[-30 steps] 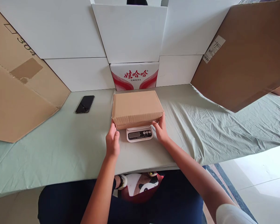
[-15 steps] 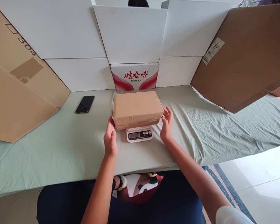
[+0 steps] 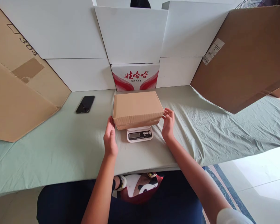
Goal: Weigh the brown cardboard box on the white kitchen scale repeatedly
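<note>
A closed brown cardboard box (image 3: 137, 105) rests on a small white kitchen scale (image 3: 140, 135), covering its platform. Only the scale's front shows, with a grey display and several buttons. My left hand (image 3: 110, 138) lies along the box's left front corner, fingers stretched out and the fingertips at or against its side. On the other side, my right hand (image 3: 168, 124) is open with fingers apart, close to the box's right front corner. Whether its fingertips touch the cardboard I cannot tell.
A black phone (image 3: 85, 104) lies on the green cloth (image 3: 84, 149) to the left. White boxes (image 3: 132, 34) and a red-and-white printed carton (image 3: 135, 77) form a wall behind. Large cardboard panels stand at the left (image 3: 21, 93) and right (image 3: 242, 56).
My right hand has shifted slightly to the right, away from the box's side. My left hand, the box and the scale stay nearly as they were.
</note>
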`<state>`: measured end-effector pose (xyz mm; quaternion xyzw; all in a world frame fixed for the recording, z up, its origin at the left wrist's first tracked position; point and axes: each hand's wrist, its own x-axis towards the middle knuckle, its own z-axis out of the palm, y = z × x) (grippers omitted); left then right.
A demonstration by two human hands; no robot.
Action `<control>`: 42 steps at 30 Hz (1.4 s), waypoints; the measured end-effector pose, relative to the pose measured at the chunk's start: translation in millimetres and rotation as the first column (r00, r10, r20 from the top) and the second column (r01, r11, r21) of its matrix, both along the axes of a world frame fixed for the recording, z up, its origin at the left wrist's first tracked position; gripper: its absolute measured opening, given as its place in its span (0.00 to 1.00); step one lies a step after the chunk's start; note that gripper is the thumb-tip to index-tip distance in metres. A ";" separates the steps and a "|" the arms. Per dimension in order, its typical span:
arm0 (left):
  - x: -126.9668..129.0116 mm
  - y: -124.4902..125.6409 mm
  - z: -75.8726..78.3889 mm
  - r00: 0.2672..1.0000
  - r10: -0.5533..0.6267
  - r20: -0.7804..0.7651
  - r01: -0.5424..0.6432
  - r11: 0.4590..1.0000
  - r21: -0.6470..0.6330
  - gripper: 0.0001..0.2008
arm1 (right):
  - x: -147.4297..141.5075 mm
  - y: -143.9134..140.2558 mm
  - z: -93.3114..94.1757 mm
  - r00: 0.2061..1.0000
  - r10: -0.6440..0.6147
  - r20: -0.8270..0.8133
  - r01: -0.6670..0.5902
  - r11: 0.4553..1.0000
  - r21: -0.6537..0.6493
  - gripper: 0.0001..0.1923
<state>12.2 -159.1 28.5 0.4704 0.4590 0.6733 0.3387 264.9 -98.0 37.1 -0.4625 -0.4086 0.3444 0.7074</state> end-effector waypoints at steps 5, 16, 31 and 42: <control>-0.3 0.4 -1.4 1.000 -0.005 0.006 0.005 1.000 -0.003 0.40 | -0.6 0.2 -3.0 0.999 0.009 0.048 -0.010 1.000 0.018 0.18; -0.8 0.1 -1.5 1.000 -0.015 0.016 0.016 1.000 -0.006 0.39 | -1.8 -1.2 -1.9 0.999 0.013 0.042 -0.014 1.000 0.019 0.16; -0.2 -1.1 -1.5 0.999 -0.044 0.004 0.044 0.999 -0.013 0.39 | -10.3 -16.5 0.7 0.982 0.059 0.179 -0.080 0.991 0.109 0.17; -0.3 -1.9 -3.1 0.999 -0.053 0.003 0.053 0.999 -0.005 0.37 | -12.9 -19.6 2.0 0.972 0.100 0.214 -0.124 0.987 0.102 0.20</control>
